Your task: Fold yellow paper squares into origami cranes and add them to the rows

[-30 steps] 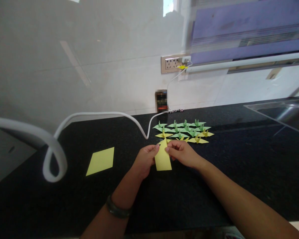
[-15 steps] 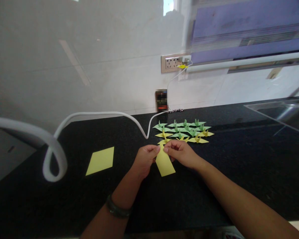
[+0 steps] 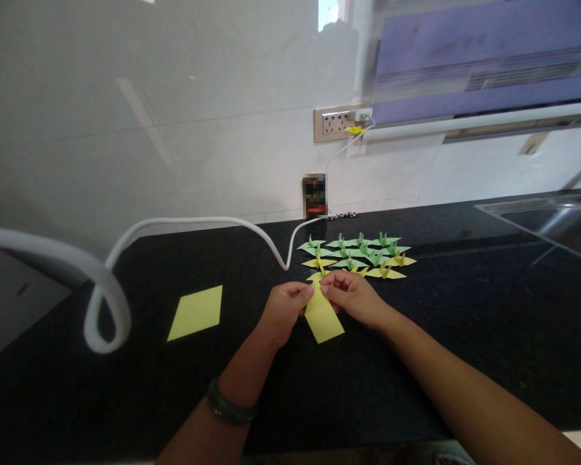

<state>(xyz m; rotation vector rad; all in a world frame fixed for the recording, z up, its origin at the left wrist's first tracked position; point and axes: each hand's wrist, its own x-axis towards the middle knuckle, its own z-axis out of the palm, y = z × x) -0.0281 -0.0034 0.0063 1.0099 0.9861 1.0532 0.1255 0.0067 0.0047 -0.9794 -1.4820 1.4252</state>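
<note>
A sheet of yellow origami paper, partly folded and narrowing toward its top, is pinched between both hands over the black counter. My left hand grips its upper left edge with thumb and fingers. On the other side, my right hand is closed on the upper right edge. Just beyond the fingers stand several green paper cranes in rows, with several yellow paper cranes nearest me, some partly hidden by the hands. A second yellow sheet lies flat to the left.
A thick white cable loops across the counter from the left toward a small blurred box against the wall. A socket panel with a plugged-in charger is above. At the far right is a sink.
The yellow paper between my hands has shifted slightly to the right at its lower end. Both hands keep their pinch; the cranes and the other sheet stay put.
</note>
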